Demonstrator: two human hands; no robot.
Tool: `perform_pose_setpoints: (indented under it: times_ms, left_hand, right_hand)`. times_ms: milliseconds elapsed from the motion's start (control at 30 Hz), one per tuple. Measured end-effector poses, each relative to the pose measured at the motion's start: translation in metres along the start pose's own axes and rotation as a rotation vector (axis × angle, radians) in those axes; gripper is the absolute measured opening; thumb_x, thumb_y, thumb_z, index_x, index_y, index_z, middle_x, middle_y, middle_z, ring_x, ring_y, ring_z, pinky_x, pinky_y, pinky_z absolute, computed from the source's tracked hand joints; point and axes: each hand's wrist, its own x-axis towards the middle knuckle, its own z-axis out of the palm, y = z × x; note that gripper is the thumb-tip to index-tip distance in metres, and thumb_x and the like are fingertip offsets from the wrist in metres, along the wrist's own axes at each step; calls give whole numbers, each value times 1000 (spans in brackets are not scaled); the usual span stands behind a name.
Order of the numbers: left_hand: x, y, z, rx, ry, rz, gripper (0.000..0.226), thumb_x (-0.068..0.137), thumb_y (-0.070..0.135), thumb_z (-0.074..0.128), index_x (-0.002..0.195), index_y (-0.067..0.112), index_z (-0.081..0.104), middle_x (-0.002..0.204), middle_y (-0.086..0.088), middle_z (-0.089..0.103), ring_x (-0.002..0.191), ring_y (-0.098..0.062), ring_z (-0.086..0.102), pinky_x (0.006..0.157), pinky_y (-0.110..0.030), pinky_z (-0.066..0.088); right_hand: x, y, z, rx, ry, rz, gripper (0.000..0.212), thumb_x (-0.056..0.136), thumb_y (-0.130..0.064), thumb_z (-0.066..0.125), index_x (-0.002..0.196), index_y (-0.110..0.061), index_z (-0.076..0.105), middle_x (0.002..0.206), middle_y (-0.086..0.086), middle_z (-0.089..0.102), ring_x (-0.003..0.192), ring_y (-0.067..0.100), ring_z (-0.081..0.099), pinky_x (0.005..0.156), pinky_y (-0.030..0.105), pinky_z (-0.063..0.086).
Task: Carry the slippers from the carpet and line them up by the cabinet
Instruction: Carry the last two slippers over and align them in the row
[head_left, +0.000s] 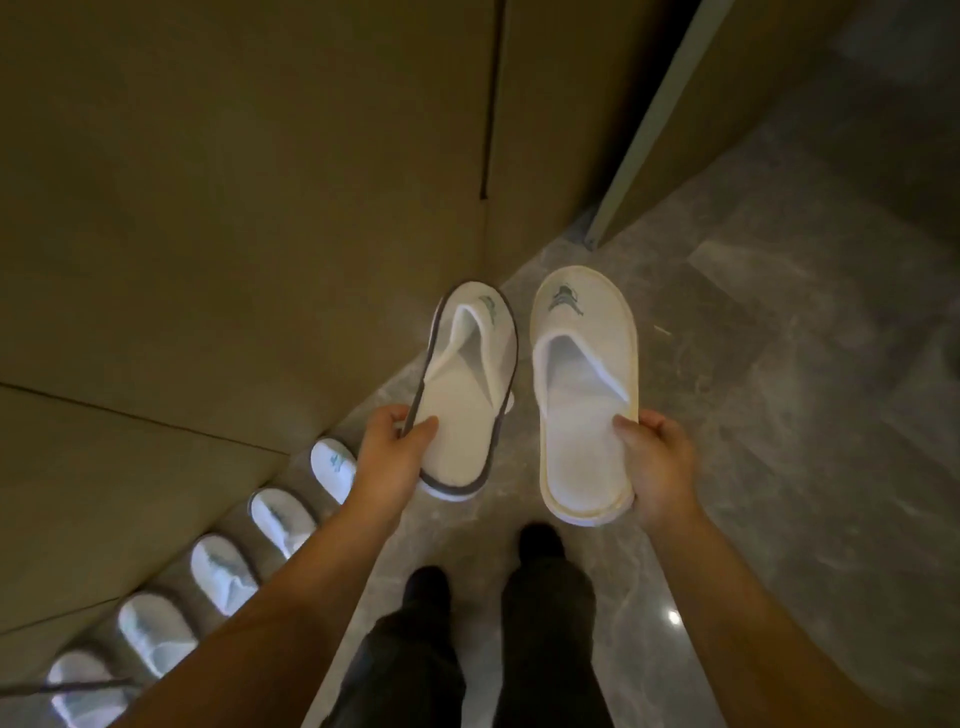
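Head view. Left hand (395, 441): thumb on the insole, fingers under the edge, pinching the heel of a grey-trimmed slipper (467, 395), held tilted on its side above the floor (779, 415), toe toward the cabinet (234, 182). Right hand (660, 462): same pinch at the heel of a cream-trimmed slipper (584, 395), held flatter, sole down, just beside the first. Row of slippers (223, 571): five white toes visible along the cabinet foot, running off to the lower left, nearest one just beside the left wrist. Own feet (483, 571): dark shoes on the floor, close below the held pair. Step in hand, as judged: setting down at the open end of the row. Advice: level the grey-trimmed slipper first, lower toe-first against the cabinet foot, match spacing and angle of the row, keep the two trims side by side, release only once soles lie flat.
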Motion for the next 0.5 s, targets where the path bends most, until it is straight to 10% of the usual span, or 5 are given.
perform_pose_setpoints:
  times_ms: [500]
  left_hand:
    - [248, -154, 118, 121, 236, -176, 23, 79, 13, 62, 91, 24, 45, 80, 9, 56, 74, -9, 52, 60, -26, 38]
  right_hand:
    - [336, 146, 127, -284, -284, 58, 20, 80, 0, 54, 97, 8, 59, 86, 16, 59, 83, 25, 55, 71, 32, 44]
